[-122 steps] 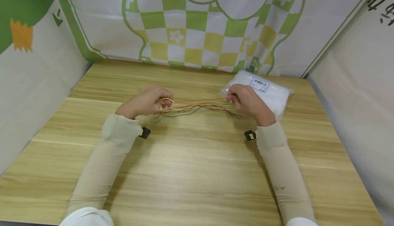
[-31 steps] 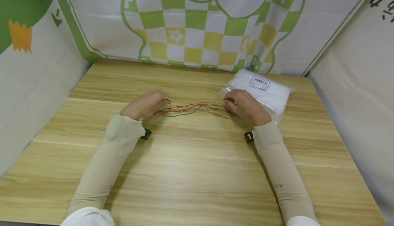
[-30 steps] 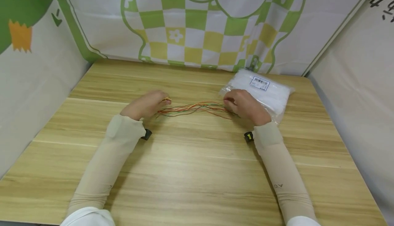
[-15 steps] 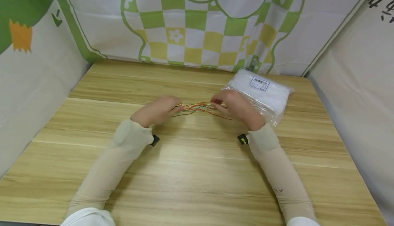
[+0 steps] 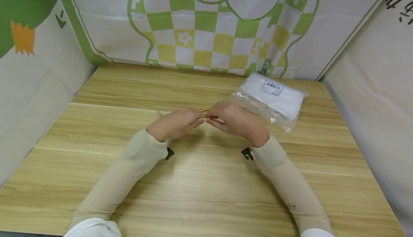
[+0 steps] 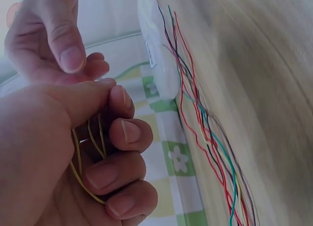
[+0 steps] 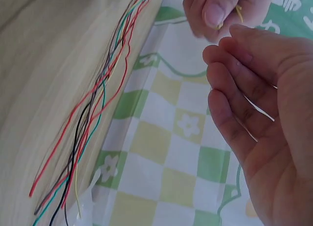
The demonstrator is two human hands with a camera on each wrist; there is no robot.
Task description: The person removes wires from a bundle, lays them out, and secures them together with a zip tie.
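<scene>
Several thin wires in red, black, green and yellow [image 6: 195, 106] [image 7: 105, 84] lie loosely along the wooden table. Above them, my left hand [image 5: 177, 123] [image 6: 73, 143] curls its fingers round looped yellow wire [image 6: 83, 179], pinching it between thumb and index finger. My right hand [image 5: 237, 122] [image 7: 264, 89] meets it from the right, thumb and index fingertips close together at the left fingertips; its other fingers are loosely bent over an empty palm. Whether the right fingertips pinch the yellow wire cannot be told. In the head view both hands cover most of the wires.
A clear plastic bag with white contents and a barcode label [image 5: 284, 99] lies at the back right of the wooden table [image 5: 206, 194]. A printed cloth with green and yellow checks [image 5: 206, 39] hangs behind the table, with white cloth walls at both sides.
Both hands have moved inward from opposite ends of the wires and slightly toward the body, so the fingertips now nearly meet. The right hand has come away from the bag.
</scene>
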